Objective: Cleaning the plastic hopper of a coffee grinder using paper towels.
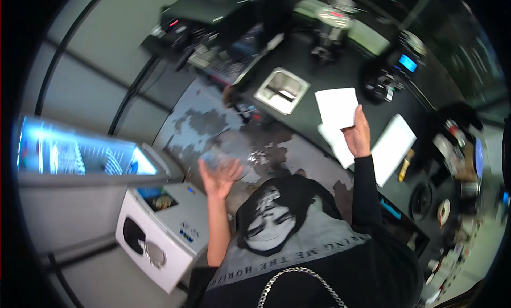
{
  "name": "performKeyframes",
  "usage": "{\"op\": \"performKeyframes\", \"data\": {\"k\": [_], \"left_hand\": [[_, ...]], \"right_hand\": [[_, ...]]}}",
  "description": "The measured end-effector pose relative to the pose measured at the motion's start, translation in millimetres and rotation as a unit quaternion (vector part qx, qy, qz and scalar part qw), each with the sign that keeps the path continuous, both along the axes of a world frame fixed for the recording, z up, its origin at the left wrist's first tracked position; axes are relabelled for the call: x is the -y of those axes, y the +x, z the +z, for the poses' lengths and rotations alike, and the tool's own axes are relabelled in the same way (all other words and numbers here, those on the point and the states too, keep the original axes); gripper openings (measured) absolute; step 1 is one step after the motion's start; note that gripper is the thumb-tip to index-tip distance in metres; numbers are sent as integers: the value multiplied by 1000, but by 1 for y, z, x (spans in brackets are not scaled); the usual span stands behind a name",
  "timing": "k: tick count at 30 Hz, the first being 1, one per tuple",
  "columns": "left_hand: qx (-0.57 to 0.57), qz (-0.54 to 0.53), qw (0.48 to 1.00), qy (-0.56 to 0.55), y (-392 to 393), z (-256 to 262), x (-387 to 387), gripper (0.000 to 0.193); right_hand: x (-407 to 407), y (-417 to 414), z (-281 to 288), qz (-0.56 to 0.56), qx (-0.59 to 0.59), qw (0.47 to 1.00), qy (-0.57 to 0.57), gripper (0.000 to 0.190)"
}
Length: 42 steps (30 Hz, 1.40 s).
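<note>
My left hand (220, 178) is palm up with its fingers spread under a clear, round, see-through piece (229, 144), probably plastic. Glare and blur hide its exact form; the mottled floor shows through it. In my right hand (358, 134) is a white square piece (337, 106), which looks like paper or card, with the thumb along its right edge. Below it, another white sheet (339, 146) slants over the counter's edge; whether it is also held I cannot tell. A larger white rectangular piece (393, 150) lies on the black counter (311, 80), to the right of this hand.
A steel basin (283, 90) is set into the counter, with a coffee grinder (335, 24) behind it. A brush (406, 165) lies at right. At left are a lit refrigerated cabinet (96, 156) and a white box-shaped unit (159, 236). The floor (199, 108) is patchy grey.
</note>
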<state>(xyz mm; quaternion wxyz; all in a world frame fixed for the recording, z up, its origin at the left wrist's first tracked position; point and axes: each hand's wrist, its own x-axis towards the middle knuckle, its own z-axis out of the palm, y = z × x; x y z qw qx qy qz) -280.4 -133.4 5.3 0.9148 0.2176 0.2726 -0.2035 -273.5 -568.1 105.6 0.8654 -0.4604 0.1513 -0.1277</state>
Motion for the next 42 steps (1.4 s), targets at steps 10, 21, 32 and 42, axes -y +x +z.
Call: {"op": "performKeyframes", "data": {"k": [10, 21, 32, 42], "left_hand": [[103, -40, 993, -26, 20, 41, -18, 90], [190, -39, 981, -33, -3, 62, -54, 57], [218, 7, 975, 37, -25, 71, -61, 72], [264, -35, 957, 118, -28, 73, -74, 71]], "right_hand": [[-220, -6, 53, 319, 252, 595, -693, 50], [-294, 16, 15, 660, 128, 582, -457, 57], [-333, 14, -4, 626, 198, 524, -542, 48], [-324, -12, 28, 563, 191, 503, -627, 53]]}}
